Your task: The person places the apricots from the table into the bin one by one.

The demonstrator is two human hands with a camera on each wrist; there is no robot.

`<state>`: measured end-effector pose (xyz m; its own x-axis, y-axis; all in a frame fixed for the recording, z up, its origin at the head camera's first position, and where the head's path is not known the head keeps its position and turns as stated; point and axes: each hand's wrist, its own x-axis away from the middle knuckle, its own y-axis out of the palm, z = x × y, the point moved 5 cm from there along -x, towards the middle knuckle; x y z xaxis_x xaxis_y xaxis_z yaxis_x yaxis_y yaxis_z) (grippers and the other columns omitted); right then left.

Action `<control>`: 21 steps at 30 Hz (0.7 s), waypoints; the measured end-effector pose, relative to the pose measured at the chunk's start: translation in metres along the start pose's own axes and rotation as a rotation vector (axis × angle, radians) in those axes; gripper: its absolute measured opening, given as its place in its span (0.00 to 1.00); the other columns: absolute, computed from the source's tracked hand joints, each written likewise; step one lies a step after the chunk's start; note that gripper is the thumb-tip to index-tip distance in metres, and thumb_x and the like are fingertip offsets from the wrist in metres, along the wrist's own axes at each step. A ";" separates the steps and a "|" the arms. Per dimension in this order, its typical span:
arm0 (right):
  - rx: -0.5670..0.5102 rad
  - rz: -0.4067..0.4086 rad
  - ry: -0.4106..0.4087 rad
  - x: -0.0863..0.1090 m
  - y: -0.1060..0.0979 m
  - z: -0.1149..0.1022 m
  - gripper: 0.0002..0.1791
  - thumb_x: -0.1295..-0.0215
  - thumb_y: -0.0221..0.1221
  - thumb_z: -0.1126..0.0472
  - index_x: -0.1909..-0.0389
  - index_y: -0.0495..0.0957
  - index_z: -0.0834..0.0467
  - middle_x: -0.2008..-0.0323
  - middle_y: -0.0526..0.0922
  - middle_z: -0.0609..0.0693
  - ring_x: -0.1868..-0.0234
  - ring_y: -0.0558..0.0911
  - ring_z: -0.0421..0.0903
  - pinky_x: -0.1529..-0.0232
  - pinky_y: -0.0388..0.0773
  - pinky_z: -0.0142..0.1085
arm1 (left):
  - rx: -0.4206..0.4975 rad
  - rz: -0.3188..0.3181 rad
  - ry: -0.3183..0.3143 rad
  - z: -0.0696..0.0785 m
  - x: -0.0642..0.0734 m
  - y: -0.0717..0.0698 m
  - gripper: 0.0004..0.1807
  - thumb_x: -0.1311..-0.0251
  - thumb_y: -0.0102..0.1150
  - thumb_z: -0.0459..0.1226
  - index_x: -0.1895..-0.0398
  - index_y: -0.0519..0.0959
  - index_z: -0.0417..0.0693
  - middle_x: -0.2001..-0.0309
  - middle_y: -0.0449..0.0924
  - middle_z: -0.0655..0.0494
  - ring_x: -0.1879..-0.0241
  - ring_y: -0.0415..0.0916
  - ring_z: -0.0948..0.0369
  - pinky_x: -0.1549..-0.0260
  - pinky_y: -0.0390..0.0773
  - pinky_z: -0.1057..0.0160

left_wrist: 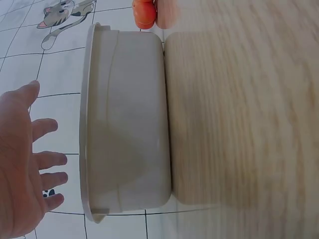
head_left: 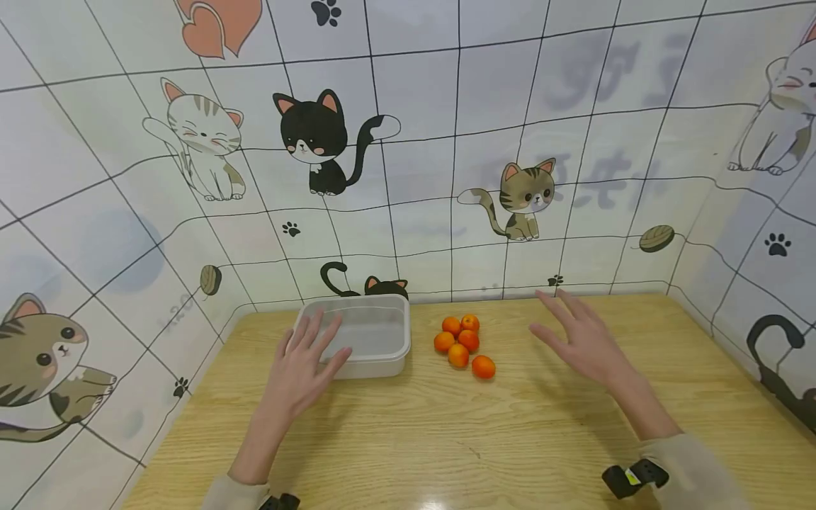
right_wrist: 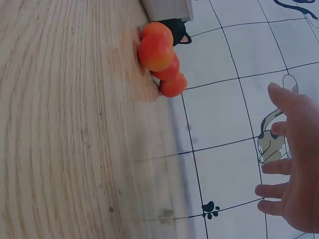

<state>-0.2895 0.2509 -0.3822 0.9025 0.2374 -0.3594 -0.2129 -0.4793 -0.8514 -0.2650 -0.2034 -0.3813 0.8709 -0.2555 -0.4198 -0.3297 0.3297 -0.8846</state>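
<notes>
A pale plastic container (head_left: 376, 367) stands at the back left of the wooden table, its inside bare where it shows. In the head view my left hand (head_left: 299, 375) overlaps its near left part, fingers spread. The left wrist view shows that hand (left_wrist: 20, 164) apart from the container's wall (left_wrist: 129, 124). Several small orange citrus fruits (head_left: 458, 355) lie grouped to the right of the container, one (head_left: 484, 367) nearest me. My right hand (head_left: 589, 347) hovers to the right of the fruits with fingers extended, holding nothing. In the right wrist view, the hand (right_wrist: 299, 164) is well apart from the fruits (right_wrist: 156, 52).
The wooden table (head_left: 433, 439) reaches back to a wall (head_left: 421, 177) covered with cat drawings and grid lines. Side walls rise at left and right. Small dark devices (head_left: 634, 478) are strapped at both wrists.
</notes>
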 end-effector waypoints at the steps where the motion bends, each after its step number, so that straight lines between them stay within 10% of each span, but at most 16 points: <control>1: -0.007 0.000 -0.002 0.000 0.001 -0.001 0.38 0.25 0.53 0.41 0.21 0.56 0.50 0.25 0.52 0.71 0.29 0.54 0.76 0.38 0.51 0.75 | 0.005 0.007 0.008 0.000 0.000 0.000 0.35 0.27 0.47 0.59 0.22 0.63 0.56 0.22 0.53 0.46 0.24 0.48 0.41 0.29 0.47 0.38; 21: -0.229 -0.072 -0.016 0.001 0.036 -0.020 0.37 0.26 0.57 0.42 0.24 0.61 0.54 0.26 0.63 0.61 0.27 0.60 0.66 0.36 0.58 0.69 | 0.167 0.073 0.106 -0.011 0.007 0.015 0.26 0.29 0.59 0.49 0.32 0.75 0.51 0.35 0.75 0.46 0.34 0.68 0.47 0.35 0.59 0.39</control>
<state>-0.2890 0.2168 -0.4053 0.9059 0.2900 -0.3086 -0.0564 -0.6396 -0.7666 -0.2681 -0.2105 -0.3992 0.8006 -0.3167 -0.5087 -0.3181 0.4948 -0.8087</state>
